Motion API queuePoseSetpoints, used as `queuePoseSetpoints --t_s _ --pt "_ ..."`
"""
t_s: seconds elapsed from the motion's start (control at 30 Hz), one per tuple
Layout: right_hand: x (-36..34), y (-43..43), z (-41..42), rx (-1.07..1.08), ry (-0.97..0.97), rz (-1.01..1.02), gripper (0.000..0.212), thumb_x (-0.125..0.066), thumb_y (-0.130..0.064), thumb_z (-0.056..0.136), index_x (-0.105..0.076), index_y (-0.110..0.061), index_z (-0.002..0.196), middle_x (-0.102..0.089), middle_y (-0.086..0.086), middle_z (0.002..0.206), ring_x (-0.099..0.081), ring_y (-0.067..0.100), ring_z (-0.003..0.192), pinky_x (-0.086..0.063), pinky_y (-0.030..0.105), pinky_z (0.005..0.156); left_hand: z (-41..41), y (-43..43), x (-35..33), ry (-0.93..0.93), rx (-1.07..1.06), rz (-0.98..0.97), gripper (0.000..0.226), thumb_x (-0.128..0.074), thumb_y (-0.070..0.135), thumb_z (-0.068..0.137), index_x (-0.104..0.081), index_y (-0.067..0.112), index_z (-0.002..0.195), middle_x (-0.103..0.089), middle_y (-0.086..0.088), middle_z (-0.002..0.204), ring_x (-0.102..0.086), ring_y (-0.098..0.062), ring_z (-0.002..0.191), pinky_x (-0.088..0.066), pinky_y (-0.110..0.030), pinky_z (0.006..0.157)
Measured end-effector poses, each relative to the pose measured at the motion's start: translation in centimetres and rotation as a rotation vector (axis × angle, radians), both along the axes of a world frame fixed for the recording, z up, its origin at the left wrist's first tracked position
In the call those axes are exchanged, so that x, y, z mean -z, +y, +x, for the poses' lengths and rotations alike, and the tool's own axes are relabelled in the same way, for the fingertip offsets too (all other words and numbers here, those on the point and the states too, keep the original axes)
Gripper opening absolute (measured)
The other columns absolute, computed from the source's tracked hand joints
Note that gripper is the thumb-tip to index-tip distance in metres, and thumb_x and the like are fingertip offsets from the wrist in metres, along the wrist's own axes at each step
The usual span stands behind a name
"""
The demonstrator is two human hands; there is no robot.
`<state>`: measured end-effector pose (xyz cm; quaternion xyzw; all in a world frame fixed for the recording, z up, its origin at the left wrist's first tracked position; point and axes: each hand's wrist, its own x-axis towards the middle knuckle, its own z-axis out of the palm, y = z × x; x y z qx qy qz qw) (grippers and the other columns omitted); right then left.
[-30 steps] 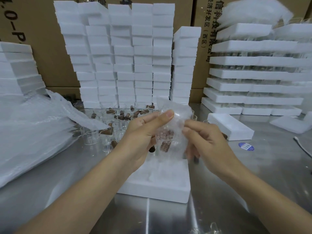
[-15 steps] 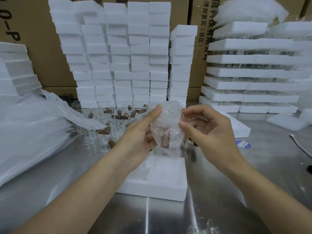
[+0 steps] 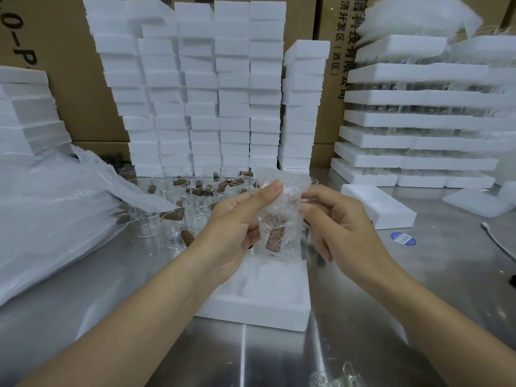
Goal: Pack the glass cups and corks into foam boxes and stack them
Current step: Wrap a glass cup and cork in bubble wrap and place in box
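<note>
Left hand (image 3: 237, 222) and right hand (image 3: 342, 227) both pinch a clear bubble-wrap pouch (image 3: 282, 196) with brown corks (image 3: 275, 233) inside, one hand on each side edge. Pouch is in the air just above an open white foam box (image 3: 251, 314) on the steel tabletop (image 3: 363, 331). Loose clear glass cups (image 3: 192, 208), some with corks, stand far-left of the box. Stacked white foam boxes (image 3: 212, 88) behind, crumpled clear plastic bag (image 3: 50, 219) at left.

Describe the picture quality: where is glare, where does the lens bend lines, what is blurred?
Head view: streaky glare on the steel table; the wide lens leans the foam stacks outward near the edges; the foam sheets at top right look smeared; the bubble-wrapped cork looks fairly sharp.
</note>
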<state>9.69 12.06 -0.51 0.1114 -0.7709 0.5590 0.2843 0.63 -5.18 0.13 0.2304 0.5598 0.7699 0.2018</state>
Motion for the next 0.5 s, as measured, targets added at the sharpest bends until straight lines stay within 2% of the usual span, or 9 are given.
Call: queuePoseSetpoints --t_s 0.07,0.13,0.2,0.3,0.4,0.43,0.5 --pt "-0.1 0.0 0.3 -0.073 -0.049 0.089 0.025 -0.054 -0.027 0.104 -0.07 -0.018 0.122 -0.064 -0.014 0.06 -0.044 0.016 0.039 -0.042 0.023 0.049 -0.3 -0.3 0.0 -0.014 -0.004 0.013 0.052 -0.092 0.056 0.074 -0.085 0.018 0.108 -0.079 -0.007 0.105 -0.07 -0.021 0.086 -0.053 -0.03 0.08" --pt "-0.1 -0.1 0.5 -0.094 -0.075 0.202 0.025 -0.059 -0.028 0.107 -0.069 -0.028 0.13 -0.076 -0.018 0.084 -0.055 0.017 0.043 -0.045 0.023 0.051 -0.4 -0.6 -0.3 0.003 0.005 0.015 0.045 -0.087 0.054 0.078 -0.085 0.017 0.105 -0.082 -0.009 0.106 -0.075 -0.018 0.084 -0.058 -0.025 0.069" --pt "0.1 -0.3 0.4 -0.01 -0.053 0.2 0.028 -0.069 -0.032 0.104 -0.069 -0.037 0.131 -0.075 -0.017 0.089 -0.062 0.014 0.049 -0.046 0.019 0.054 -0.6 -0.8 -0.6 0.02 0.014 0.026 0.045 -0.086 0.051 0.08 -0.085 0.016 0.109 -0.081 -0.011 0.111 -0.077 -0.019 0.089 -0.062 -0.026 0.075" --pt "0.6 -0.5 0.1 0.189 0.065 0.099 0.029 -0.078 -0.043 0.094 -0.067 -0.041 0.12 -0.068 -0.016 0.105 -0.06 0.013 0.056 -0.048 0.023 0.057 -0.8 -0.8 -0.9 -0.01 0.033 0.114 0.058 -0.087 0.048 0.083 -0.078 0.011 0.126 -0.078 -0.014 0.124 -0.077 -0.023 0.103 -0.064 -0.032 0.092" --pt "0.6 -0.5 -0.2 0.17 -0.062 0.005 0.037 -0.081 -0.056 0.085 -0.069 -0.037 0.114 -0.073 -0.009 0.108 -0.065 0.018 0.063 -0.049 0.02 0.053 -1.1 -1.2 -1.1 -0.038 0.068 0.206 0.073 -0.091 0.044 0.084 -0.066 0.005 0.14 -0.072 -0.018 0.136 -0.073 -0.03 0.118 -0.06 -0.04 0.105" --pt "0.6 -0.5 -0.2 0.115 -0.122 0.019 0.032 -0.081 -0.053 0.088 -0.073 -0.033 0.112 -0.076 -0.007 0.104 -0.068 0.02 0.068 -0.049 0.018 0.054 -1.3 -1.4 -1.2 -0.04 0.094 0.217 0.07 -0.091 0.04 0.084 -0.066 0.004 0.14 -0.072 -0.018 0.137 -0.072 -0.03 0.119 -0.061 -0.04 0.103" --pt "0.6 -0.6 -0.3 0.031 -0.193 0.055 0.02 -0.077 -0.041 0.095 -0.08 -0.023 0.105 -0.079 -0.002 0.092 -0.072 0.02 0.073 -0.054 0.022 0.059 -1.7 -1.7 -1.5 -0.018 0.155 0.184 0.048 -0.086 0.029 0.089 -0.073 0.006 0.128 -0.074 -0.016 0.132 -0.075 -0.029 0.115 -0.064 -0.034 0.092"
